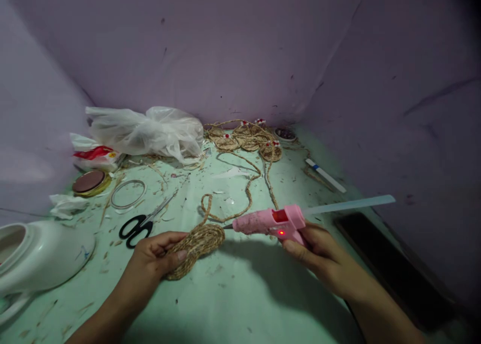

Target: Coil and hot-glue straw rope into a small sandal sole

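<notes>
My left hand point(160, 258) pinches a coiled braided-straw sole point(199, 248), thumb on top and fingers behind its left end. A loose length of braided cord point(248, 191) runs from the coil in a loop back across the table. In my right hand point(319, 251) is a pink hot glue gun point(268, 221), its red light lit. The gun's nozzle points left and is at the right end of the coil; whether it touches I cannot tell. A pale glue stick point(351, 204) sticks out from the gun's rear.
Black-handled scissors point(145, 225) and a metal ring point(128, 194) lie left. A white pot point(48, 254) rests on its side at the left edge. Behind are a plastic bag point(150, 131) and small woven pieces with beads point(250, 137). A dark phone-like slab point(391, 269) lies right.
</notes>
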The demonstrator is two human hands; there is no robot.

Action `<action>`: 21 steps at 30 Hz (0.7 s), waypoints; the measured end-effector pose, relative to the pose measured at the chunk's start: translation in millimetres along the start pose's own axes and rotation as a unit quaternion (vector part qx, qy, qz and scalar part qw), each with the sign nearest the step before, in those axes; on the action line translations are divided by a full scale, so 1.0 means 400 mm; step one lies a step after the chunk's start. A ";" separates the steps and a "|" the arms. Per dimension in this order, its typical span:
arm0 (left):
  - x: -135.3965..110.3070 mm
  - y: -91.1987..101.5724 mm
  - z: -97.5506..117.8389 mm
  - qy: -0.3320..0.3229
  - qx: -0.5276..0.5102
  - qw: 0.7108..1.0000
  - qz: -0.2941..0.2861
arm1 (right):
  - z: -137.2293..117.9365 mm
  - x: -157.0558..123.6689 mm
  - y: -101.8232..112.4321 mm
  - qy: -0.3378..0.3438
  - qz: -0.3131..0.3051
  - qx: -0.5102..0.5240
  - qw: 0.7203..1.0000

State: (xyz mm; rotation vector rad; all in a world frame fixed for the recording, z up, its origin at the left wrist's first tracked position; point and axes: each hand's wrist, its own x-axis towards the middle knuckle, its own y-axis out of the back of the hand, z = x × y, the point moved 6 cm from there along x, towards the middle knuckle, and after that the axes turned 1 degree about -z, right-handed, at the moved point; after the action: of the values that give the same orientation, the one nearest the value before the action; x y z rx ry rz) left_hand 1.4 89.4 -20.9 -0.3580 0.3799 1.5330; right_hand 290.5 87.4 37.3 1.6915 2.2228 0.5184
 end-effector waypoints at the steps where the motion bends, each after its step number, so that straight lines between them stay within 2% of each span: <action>1: 0.003 0.002 -0.005 0.001 -0.005 1.000 -0.001 | 0.000 0.000 0.001 -0.001 0.001 -0.003 1.000; 12: -0.001 0.009 -0.009 -0.007 -0.028 0.999 0.031 | -0.017 0.004 0.003 0.009 0.001 -0.012 1.000; 21: 0.006 0.007 -0.012 0.008 -0.053 0.998 0.016 | -0.011 0.002 0.004 -0.007 0.004 -0.031 0.999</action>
State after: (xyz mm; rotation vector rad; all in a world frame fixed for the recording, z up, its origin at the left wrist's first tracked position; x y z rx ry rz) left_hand -1.3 89.3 -26.1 -0.4492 0.3178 1.5862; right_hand 289.5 88.3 41.9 1.6682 2.1680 0.5693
